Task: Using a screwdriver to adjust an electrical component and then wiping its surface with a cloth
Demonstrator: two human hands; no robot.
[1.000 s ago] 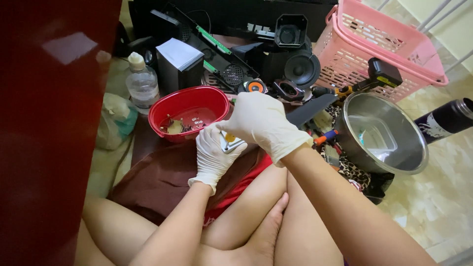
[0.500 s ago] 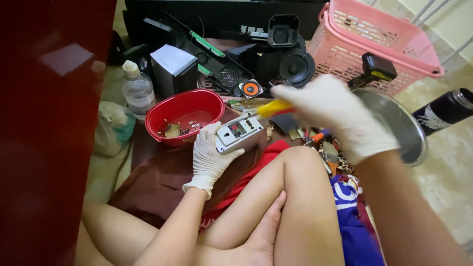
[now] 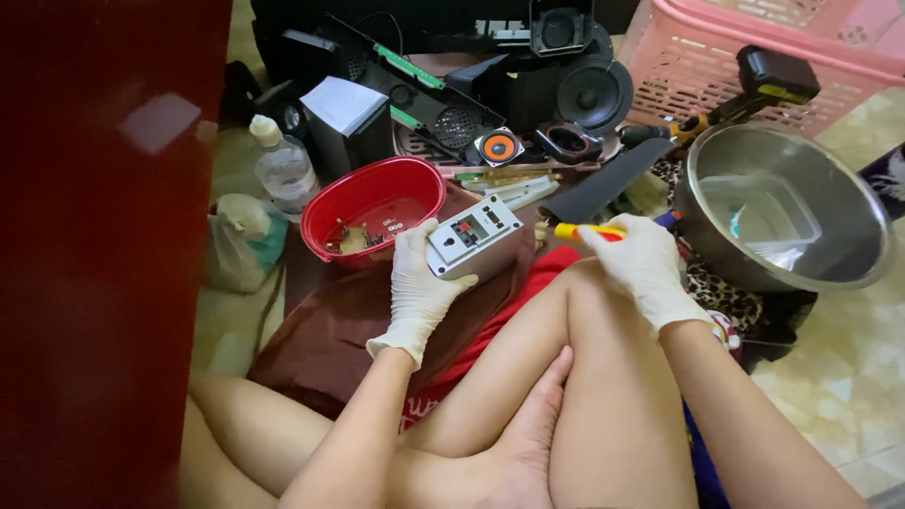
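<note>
My left hand point(image 3: 417, 290), in a white glove, grips a small grey rectangular electronic unit point(image 3: 468, 237) with red and black terminals on its face, tilted up over a brown cloth point(image 3: 330, 325). My right hand point(image 3: 641, 264), also gloved, holds a screwdriver with a yellow and red handle point(image 3: 586, 231) beside my raised knee; the tool points left toward the unit but stands apart from it. Just left of the unit sits a red plastic bowl point(image 3: 372, 193) with small parts inside.
A steel bowl point(image 3: 782, 212) holding a clear plastic tub stands at the right, a pink basket point(image 3: 754, 71) behind it. Black speaker parts point(image 3: 589, 92), a circuit strip and a small orange speaker point(image 3: 500, 147) lie at the back. A plastic bottle point(image 3: 283, 168) stands left, by a dark red panel.
My right hand swung out to the right with the screwdriver and has come back toward my knee. The grey unit, first hidden under my right hand, now shows in my left hand.
</note>
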